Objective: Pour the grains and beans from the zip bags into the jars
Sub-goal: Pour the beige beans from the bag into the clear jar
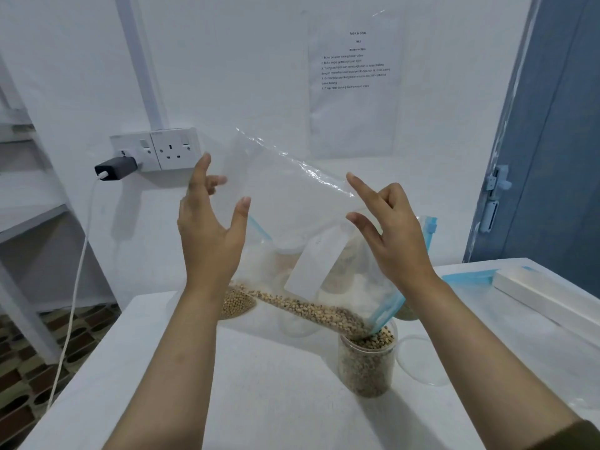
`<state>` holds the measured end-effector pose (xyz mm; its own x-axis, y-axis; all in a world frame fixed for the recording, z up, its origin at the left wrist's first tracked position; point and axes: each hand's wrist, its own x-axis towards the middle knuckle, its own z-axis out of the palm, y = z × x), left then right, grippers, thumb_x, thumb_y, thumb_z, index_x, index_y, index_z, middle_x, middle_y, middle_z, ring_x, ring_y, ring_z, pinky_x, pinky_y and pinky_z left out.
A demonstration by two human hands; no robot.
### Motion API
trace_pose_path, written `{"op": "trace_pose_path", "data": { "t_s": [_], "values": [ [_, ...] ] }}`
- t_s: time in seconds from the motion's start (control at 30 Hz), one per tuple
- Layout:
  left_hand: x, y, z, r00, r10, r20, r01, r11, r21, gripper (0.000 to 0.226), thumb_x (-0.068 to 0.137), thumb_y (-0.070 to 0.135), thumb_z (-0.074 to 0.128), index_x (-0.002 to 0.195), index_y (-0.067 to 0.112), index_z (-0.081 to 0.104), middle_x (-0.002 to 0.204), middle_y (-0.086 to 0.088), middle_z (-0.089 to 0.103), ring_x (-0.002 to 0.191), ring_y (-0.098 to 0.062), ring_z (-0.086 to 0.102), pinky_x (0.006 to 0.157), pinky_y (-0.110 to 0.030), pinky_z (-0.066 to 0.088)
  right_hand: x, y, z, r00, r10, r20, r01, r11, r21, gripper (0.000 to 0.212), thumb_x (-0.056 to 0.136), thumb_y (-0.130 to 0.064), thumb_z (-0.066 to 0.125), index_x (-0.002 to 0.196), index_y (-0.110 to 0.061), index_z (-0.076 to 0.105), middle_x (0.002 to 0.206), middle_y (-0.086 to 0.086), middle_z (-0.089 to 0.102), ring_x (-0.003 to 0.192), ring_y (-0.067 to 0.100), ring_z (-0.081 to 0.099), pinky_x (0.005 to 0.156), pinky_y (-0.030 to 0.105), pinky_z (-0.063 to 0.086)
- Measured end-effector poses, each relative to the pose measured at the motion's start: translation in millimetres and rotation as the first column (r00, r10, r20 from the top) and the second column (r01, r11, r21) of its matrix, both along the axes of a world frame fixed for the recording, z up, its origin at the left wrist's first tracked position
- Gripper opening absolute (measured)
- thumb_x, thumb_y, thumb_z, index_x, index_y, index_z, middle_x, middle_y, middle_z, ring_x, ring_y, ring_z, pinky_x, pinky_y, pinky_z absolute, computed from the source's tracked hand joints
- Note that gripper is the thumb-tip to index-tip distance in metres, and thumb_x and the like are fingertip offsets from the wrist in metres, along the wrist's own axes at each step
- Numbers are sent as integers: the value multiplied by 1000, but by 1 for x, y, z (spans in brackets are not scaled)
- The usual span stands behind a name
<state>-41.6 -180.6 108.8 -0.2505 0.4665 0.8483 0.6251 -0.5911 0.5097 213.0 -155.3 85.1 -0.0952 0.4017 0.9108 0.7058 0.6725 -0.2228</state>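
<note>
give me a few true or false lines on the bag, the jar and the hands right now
1. The zip bag is tilted with its blue zip end at the jar. True.
2. The jar holds no beans. False: beans fill it almost to the rim.
3. Both the left hand and the right hand are at the raised end of the bag. True.
4. The bag is already emptied. False: beans lie along its lower edge.
5. A charger is plugged into the wall socket. True.
</note>
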Motion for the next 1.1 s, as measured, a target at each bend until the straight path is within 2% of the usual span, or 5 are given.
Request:
{"op": "trace_pose_path", "data": {
  "t_s": [0.1,0.33,0.57,0.87,1.1],
  "values": [
    [0,2,-12,1000,3,-13,-4,1000,-8,60,96,12,61,147,33,36,114,4,59,102,-9,55,93,-6,34,1,1,-1,1000,-9,3,9,1000,3,59,99,-22,61,150,-33,33,92,2,37,75,10,36,72,8,36],
    [-7,9,-1,993,26,-113,-18,997,69,42,98,3,55,135,23,57,102,-1,60,86,-1,53,88,-9,41,3,3,-1,999,-48,-19,48,999,5,60,99,-21,61,150,-33,32,91,1,34,74,8,32,70,4,36],
    [-6,12,3,993,23,-119,-12,996,92,43,97,0,55,136,19,57,103,-3,58,84,1,51,89,-7,40,1,2,-3,997,-75,-30,75,997,-7,57,100,-23,60,150,-32,34,91,1,34,73,9,34,66,4,37],
    [-5,14,14,990,19,-139,-2,993,120,45,97,-1,56,137,17,57,101,-7,59,83,3,50,87,-3,37,3,1,-1,993,-114,-40,113,993,-35,58,100,-27,57,150,-35,29,93,4,38,75,11,37,65,24,46],
    [-6,18,20,990,4,-144,18,988,154,42,97,1,57,137,14,58,102,1,56,82,3,51,84,-7,38,2,-3,0,992,-119,-45,119,993,-7,57,101,-26,57,151,-32,30,93,3,36,74,12,36,65,20,43]
  ]
}}
